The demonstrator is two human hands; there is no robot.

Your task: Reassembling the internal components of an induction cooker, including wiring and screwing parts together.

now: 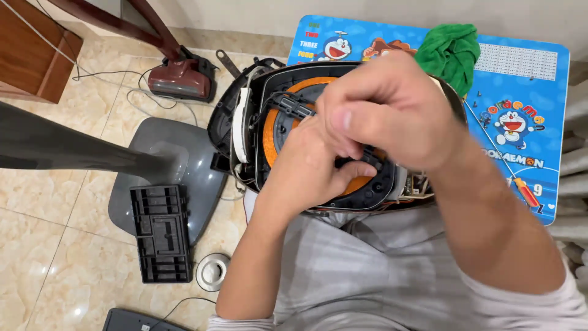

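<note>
tiled floor, beige marble-look, wall at top of frame; person seated w/ an opened appliance [245,116] resting on lap, center of frame. it's a rounded black-shelled unit, underside up, cover off, orange coil disc [272,132] and black plastic frame [294,105] exposed. judged progress: housing already open, loose screws [473,95] lie on the small blue cartoon-print table [539,79] at upper right, so disassembly looks well along; the black frame over the coil is still seated, wiring and a circuit board [419,184] at the unit's right edge still in place. left hand [303,175] lower center, fingers curled down onto the black frame near the coil's lower right, pinching a small black piece [366,158] there, narrow grip. right hand [392,113] above it, closer to camera, blurred, fingers bunched tight toward the same spot; can't tell if it holds anything, the thumb and knuckles cover the contact point. around: green cloth [450,49] bunched at table's top edge, just beside the appliance; red-handled screwdriver [525,191] on table at right, well apart from hands. left of frame: grey fan base [159,153] w/ dark pole [55,147] running out left edge, black ribbed plastic panel [160,233] lying on it, small round white cap [212,271] on floor below, dark red handheld appliance [184,76] w/ cord at upper left, wooden furniture in the corner. in the way: right hand blocks view of the work spot; fan base crowds floor left of the lap.
</note>
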